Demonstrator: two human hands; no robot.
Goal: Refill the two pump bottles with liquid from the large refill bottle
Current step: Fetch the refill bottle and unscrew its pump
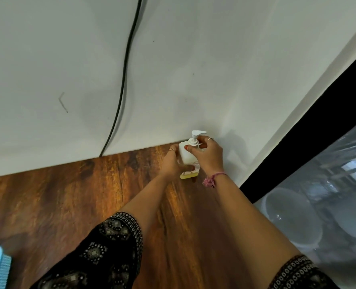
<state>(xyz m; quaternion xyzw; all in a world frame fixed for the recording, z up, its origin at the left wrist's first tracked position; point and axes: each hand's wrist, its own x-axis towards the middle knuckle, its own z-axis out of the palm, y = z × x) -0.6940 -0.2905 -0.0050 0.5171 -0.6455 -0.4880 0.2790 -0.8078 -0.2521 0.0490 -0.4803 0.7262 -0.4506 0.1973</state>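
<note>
We see a white pump bottle [186,157] standing at the far edge of the wooden bench [79,195], against the white wall [68,69]. Our left hand [173,163] wraps its lower body; our right hand [208,153] grips the collar below the pump head [197,134].

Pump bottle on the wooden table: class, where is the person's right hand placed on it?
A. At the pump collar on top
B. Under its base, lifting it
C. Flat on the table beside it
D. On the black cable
A: the right hand has its fingers closed around the collar below the pump head of the white pump bottle, while the left hand has a grip on the bottle's body.
</note>
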